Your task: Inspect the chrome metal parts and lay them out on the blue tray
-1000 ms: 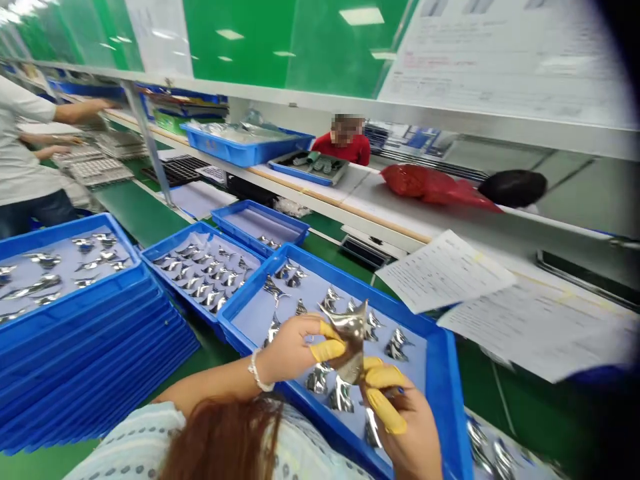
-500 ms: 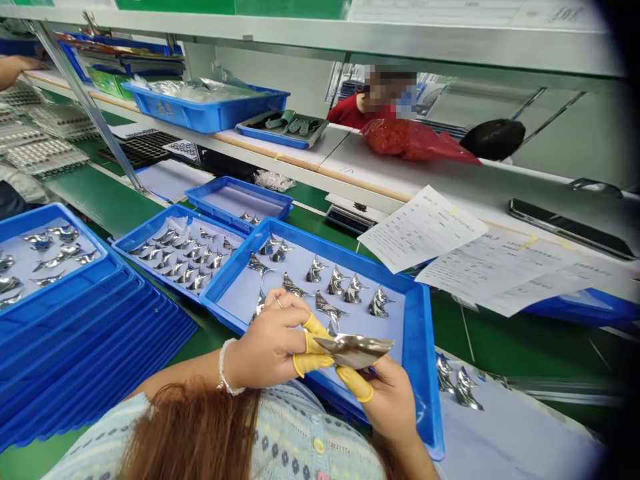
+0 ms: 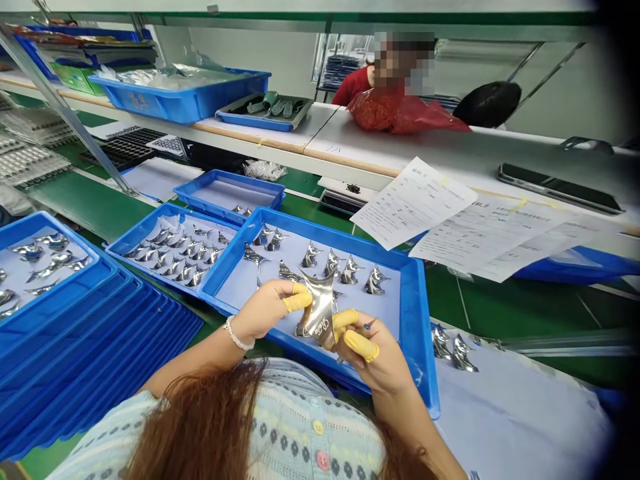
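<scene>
Both my hands hold one shiny curved metal piece [image 3: 319,311] above the near edge of a blue tray [image 3: 419,333]. My left hand [image 3: 270,308] pinches its left side, with yellow finger cots on the fingertips. On the lower right side my right hand [image 3: 376,352] grips it, also in yellow cots, and a thin dark tool shows between those fingers. The piece stands upright with writing on its face. Several similar metal pieces [image 3: 345,268] stand in rows on the tray's pale liner.
A second blue tray [image 3: 131,237] of metal pieces lies to the left, a smaller one [image 3: 231,193] behind. Stacked blue trays [image 3: 90,347] sit at far left. Paper sheets [image 3: 415,203] hang off a white shelf. A person in red sits behind a red bag [image 3: 400,113].
The metal piece has been turned from lying flat to standing upright between my hands. The view has tilted down and shifted slightly.
</scene>
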Demonstrator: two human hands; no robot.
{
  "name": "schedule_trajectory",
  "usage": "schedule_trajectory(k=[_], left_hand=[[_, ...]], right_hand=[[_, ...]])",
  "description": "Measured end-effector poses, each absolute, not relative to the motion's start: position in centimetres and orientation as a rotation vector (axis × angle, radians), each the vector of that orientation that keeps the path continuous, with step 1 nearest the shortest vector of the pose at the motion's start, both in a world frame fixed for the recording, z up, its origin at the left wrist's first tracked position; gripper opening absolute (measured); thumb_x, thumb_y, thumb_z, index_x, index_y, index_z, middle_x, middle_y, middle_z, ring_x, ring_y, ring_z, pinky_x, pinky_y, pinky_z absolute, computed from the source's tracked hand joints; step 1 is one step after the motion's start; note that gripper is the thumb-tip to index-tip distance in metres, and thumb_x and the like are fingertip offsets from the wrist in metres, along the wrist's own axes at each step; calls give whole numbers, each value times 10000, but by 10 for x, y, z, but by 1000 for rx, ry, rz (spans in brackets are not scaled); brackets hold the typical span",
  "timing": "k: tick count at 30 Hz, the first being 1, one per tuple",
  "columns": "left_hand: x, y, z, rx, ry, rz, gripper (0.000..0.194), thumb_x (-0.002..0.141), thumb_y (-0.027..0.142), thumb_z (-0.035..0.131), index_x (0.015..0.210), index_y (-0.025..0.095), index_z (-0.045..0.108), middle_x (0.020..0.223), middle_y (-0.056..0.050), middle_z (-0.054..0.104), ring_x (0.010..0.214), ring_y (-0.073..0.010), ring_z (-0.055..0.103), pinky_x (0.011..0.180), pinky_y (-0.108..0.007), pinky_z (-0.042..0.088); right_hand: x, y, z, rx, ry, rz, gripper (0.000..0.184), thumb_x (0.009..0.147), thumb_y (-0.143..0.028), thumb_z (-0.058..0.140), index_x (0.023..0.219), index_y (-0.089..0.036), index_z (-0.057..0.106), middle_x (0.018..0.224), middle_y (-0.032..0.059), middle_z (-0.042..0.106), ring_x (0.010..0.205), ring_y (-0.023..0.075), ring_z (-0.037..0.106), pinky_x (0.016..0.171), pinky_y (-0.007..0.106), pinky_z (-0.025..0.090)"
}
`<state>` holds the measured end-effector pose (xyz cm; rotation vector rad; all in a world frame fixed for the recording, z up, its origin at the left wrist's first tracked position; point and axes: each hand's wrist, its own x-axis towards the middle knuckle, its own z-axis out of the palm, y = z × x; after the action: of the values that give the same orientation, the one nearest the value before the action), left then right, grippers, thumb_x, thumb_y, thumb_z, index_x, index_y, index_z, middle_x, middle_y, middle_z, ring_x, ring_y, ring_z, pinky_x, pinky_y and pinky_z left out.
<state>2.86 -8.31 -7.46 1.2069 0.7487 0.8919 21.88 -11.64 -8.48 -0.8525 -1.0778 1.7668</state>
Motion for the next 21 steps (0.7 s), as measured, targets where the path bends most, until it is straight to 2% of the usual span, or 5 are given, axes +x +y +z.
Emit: schedule_trajectory(k=[4, 11, 13, 17, 21], left_hand=[[32, -84, -74, 1184, 731, 887, 407, 773, 469, 622, 583, 115, 555, 587, 5, 537, 552, -88, 458, 569, -215, 384], [38, -85, -74, 1120, 759, 927, 383, 695, 455, 707, 595, 112, 566, 565, 12, 546, 553, -91, 478, 590, -226, 395], [38, -86, -73, 1058, 749, 931, 403, 661, 476, 729, 589, 112, 571, 537, 11, 548, 525, -96, 483, 570, -233, 396], [37, -90, -68, 928, 773, 991, 437, 565, 495, 788, 567, 109, 582, 534, 18, 534, 515, -81, 459, 555, -226, 383], [36, -95, -65, 891, 813, 1016, 421, 523, 471, 818, 595, 104, 624, 570, 11, 543, 551, -82, 446, 574, -228, 373]], right_hand=[[219, -119, -82, -886, -999, 1832, 344, 550, -406, 827, 711, -172, 633, 535, -13, 538, 413, 72, 348, 390, 193, 223], [217, -123, -83, -805, -927, 1812, 366, 498, -357, 861, 701, -184, 610, 562, -27, 543, 457, 93, 440, 451, 220, 391], [216, -124, -86, -813, -919, 1807, 369, 500, -339, 864, 706, -183, 600, 576, -27, 541, 460, 91, 447, 428, 203, 371], [215, -125, -92, -835, -900, 1850, 315, 569, -312, 836, 713, -180, 589, 582, -34, 511, 399, 55, 384, 351, 159, 208], [213, -128, -94, -831, -889, 1864, 270, 609, -287, 823, 723, -179, 603, 575, -62, 459, 360, 18, 311, 356, 164, 204]])
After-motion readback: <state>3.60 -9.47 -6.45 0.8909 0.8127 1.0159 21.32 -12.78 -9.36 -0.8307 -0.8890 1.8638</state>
